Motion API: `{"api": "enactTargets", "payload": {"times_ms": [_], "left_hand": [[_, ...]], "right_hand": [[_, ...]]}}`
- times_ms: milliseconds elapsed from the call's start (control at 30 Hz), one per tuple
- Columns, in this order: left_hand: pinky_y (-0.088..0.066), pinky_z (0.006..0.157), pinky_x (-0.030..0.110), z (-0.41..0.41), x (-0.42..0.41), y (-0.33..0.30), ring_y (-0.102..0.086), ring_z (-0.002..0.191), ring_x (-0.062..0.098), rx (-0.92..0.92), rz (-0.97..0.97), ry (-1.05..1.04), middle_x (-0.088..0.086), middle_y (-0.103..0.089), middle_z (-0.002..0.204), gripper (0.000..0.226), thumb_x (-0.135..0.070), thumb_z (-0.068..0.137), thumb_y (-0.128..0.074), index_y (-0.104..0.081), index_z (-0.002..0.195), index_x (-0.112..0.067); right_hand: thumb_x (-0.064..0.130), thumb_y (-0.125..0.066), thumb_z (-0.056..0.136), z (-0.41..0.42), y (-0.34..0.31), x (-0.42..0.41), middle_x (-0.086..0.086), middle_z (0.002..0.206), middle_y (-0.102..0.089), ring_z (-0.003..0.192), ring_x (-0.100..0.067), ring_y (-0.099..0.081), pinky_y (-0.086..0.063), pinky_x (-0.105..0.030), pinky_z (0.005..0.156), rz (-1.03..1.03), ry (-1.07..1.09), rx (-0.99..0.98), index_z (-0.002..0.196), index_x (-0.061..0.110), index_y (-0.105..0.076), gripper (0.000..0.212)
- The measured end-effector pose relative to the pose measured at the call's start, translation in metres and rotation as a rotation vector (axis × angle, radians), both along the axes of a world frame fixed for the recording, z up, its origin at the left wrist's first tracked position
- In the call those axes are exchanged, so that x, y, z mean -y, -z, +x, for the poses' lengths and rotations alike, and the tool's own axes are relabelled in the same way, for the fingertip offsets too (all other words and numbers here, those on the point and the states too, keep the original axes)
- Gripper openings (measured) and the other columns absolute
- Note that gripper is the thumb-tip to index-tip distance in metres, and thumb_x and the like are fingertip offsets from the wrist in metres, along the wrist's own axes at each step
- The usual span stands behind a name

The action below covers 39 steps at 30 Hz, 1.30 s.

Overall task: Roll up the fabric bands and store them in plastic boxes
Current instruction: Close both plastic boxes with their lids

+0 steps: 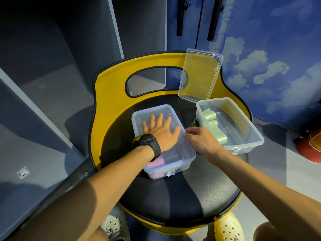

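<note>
Both hands are working over the black seat [182,192] of a yellow-backed chair [111,94], and that seat is our landmark. On its middle sits a clear plastic box with its lid on [175,150]. The left hand [160,132] lies flat on that lid, fingers straight and spread, pressing down; a black watch [147,142] sits on the wrist. The right hand [201,138] is at the box's right edge, fingers curled in against the rim of the lid, though whether they actually pinch the rim I cannot tell. The two hands are close together but not touching. Through the box's near end shows a pink rolled band [155,165].

On the right side of the seat stands a second clear box [243,129], open, just beside the first. Inside it lie green rolled bands [214,126], stacked toward its left wall. Its loose lid [199,75] leans upright against the chair back, at the far side of the seat.

Below the seat's near edge, two pale perforated clogs [229,226] show.
</note>
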State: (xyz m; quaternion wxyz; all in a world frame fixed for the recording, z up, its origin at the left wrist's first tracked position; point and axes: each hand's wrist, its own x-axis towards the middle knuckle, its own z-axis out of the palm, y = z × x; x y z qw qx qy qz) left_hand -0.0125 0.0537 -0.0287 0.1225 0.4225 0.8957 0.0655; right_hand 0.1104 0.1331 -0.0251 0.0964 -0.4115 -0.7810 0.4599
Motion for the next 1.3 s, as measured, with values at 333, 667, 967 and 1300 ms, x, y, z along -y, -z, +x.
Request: {"api": "enactTargets", "payload": {"times_ms": [333,667,967,1300], "left_hand": [[0.012,0.119,0.048,-0.036,0.034,0.014,0.013,0.149,0.021,-0.066,-0.023,0.042,-0.006,0.007,0.162,0.064,-0.063,0.096,-0.016,0.0,0.152,-0.037],[0.012,0.119,0.042,-0.082,0.084,0.005,0.015,0.148,0.015,-0.061,-0.079,0.025,-0.01,0.01,0.161,0.062,-0.062,0.096,-0.017,0.001,0.151,-0.04],[0.004,0.121,0.042,-0.089,0.09,0.0,0.006,0.15,0.016,-0.075,-0.078,0.032,-0.01,0.002,0.162,0.061,-0.06,0.096,-0.023,-0.009,0.151,-0.039],[-0.043,0.094,0.029,-0.03,-0.003,-0.032,-0.055,0.117,0.018,-0.021,0.365,0.07,0.001,-0.061,0.128,0.033,-0.035,0.097,-0.05,-0.062,0.123,-0.019]], "right_hand": [[0.016,-0.052,0.087,-0.029,0.001,0.027,-0.011,0.099,-0.072,0.087,-0.021,-0.065,-0.056,-0.037,0.084,-0.051,-0.016,-0.015,0.105,0.004,-0.071,0.029],[0.015,-0.05,0.091,-0.075,0.004,0.074,-0.008,0.104,-0.071,0.091,-0.023,-0.067,-0.054,-0.028,0.072,-0.114,-0.038,-0.078,0.109,0.009,-0.069,0.027],[0.02,-0.051,0.093,-0.078,-0.001,0.077,-0.005,0.096,-0.067,0.084,-0.02,-0.061,-0.047,-0.026,0.068,-0.141,-0.088,-0.074,0.104,0.006,-0.068,0.025],[0.021,-0.056,0.093,-0.024,-0.044,-0.02,-0.004,0.114,-0.065,0.106,-0.018,-0.058,-0.04,-0.024,0.087,0.082,0.014,-0.081,0.124,0.01,-0.065,0.034]]}}
